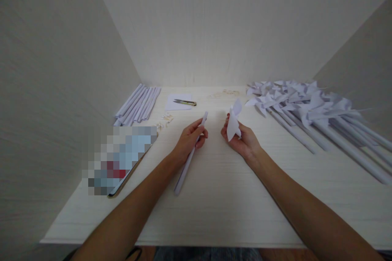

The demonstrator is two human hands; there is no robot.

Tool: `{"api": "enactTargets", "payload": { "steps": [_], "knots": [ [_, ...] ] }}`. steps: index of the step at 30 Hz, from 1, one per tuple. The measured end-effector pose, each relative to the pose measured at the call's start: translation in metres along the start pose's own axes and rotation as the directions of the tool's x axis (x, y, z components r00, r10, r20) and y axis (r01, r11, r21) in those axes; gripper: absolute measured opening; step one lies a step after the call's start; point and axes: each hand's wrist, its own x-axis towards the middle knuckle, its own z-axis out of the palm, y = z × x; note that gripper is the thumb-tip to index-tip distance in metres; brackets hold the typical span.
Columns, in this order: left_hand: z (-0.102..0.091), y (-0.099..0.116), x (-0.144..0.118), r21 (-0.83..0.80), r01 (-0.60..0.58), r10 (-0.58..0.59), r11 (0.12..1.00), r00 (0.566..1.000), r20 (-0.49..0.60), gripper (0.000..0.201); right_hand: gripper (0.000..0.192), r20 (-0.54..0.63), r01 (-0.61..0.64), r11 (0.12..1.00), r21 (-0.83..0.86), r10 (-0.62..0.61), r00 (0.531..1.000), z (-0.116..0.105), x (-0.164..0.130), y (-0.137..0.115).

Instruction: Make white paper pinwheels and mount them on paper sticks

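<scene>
My left hand (191,138) grips a long rolled white paper stick (185,170) near its upper end; the stick slants from the desk's middle toward me. My right hand (241,140) holds a folded white paper pinwheel head (234,122), upright between the fingers, a short gap to the right of the stick's tip. Both hands hover just above the pale wooden desk (220,204).
A bundle of rolled paper sticks (137,105) lies at the back left. A thread snip (184,102) rests on a white paper sheet (178,102). Several finished pinwheels (309,110) pile at the right. A blurred flat device (122,159) lies left, small pale pieces (165,120) beside it.
</scene>
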Motion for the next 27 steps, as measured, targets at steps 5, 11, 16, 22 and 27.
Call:
{"api": "enactTargets", "payload": {
  "steps": [5, 11, 16, 22, 27],
  "knots": [
    [0.0, -0.001, -0.003, -0.049, 0.022, -0.016, 0.999, 0.992, 0.126, 0.051, 0.018, -0.006, 0.007, 1.0, 0.008, -0.007, 1.0, 0.005, 0.0, 0.003],
    [0.004, 0.001, -0.007, -0.067, 0.082, -0.062, 0.994, 0.966, 0.252, 0.056, 0.019, 0.031, -0.006, 0.999, -0.042, 0.007, 1.0, 0.011, -0.003, 0.003],
    [0.004, 0.001, -0.008, -0.087, 0.098, -0.067, 0.991, 0.952, 0.298, 0.061, 0.018, 0.013, 0.04, 0.997, -0.073, -0.039, 0.999, 0.01, -0.002, 0.004],
    [0.003, -0.001, -0.007, -0.084, 0.108, -0.076, 0.991, 0.946, 0.316, 0.062, 0.021, 0.027, 0.075, 0.99, -0.123, -0.072, 0.997, 0.009, -0.001, 0.004],
    [0.003, 0.0, -0.007, -0.083, 0.11, -0.081, 0.99, 0.95, 0.301, 0.063, 0.025, 0.033, 0.1, 0.983, -0.156, -0.096, 0.995, 0.013, -0.002, 0.003]
  ]
}}
